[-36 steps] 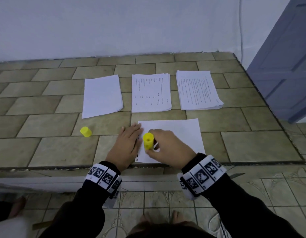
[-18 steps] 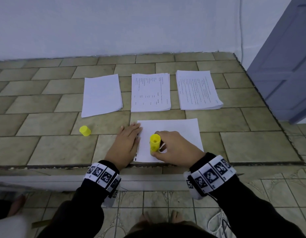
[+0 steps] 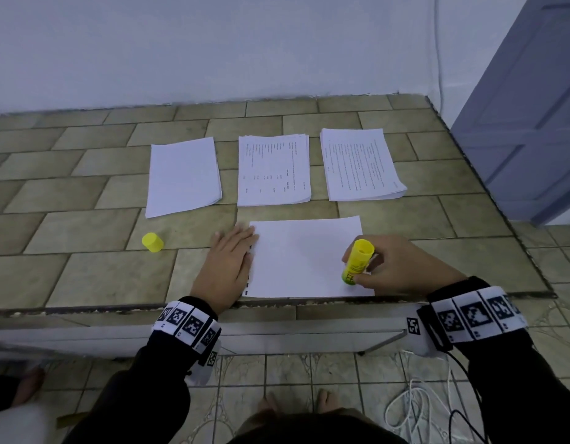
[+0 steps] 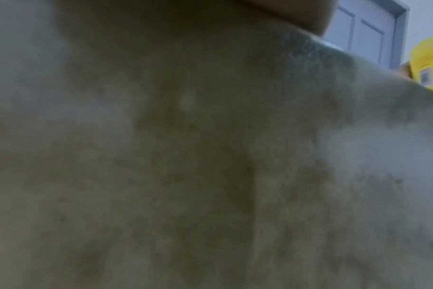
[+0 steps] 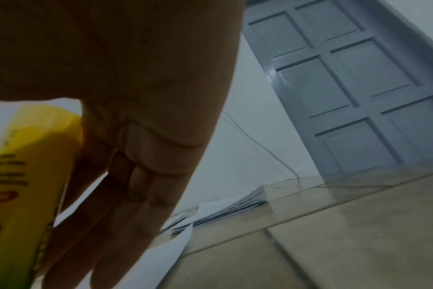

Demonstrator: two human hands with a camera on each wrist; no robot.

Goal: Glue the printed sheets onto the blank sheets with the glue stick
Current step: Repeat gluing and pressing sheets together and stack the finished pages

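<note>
A white sheet (image 3: 302,257) lies face down near the tiled ledge's front edge, print showing at its left margin. My right hand (image 3: 389,267) grips the yellow glue stick (image 3: 357,262) and holds it tip down on the sheet's right part; the same glue stick (image 5: 25,185) fills the left of the right wrist view. My left hand (image 3: 227,267) lies flat, fingers straight, pressing the sheet's left edge. Its yellow cap (image 3: 153,242) lies further left. At the back lie a blank stack (image 3: 184,177) and two printed stacks (image 3: 274,169) (image 3: 360,163).
The tiled ledge (image 3: 85,267) ends at a front edge just below my wrists and at a right edge near a grey-blue door (image 3: 533,123). A white wall stands behind. White cables (image 3: 415,408) lie on the floor beside bare feet.
My right hand has carried the glue stick across the sheet from its left part to its right part. The left hand has stayed flat on the sheet's left edge.
</note>
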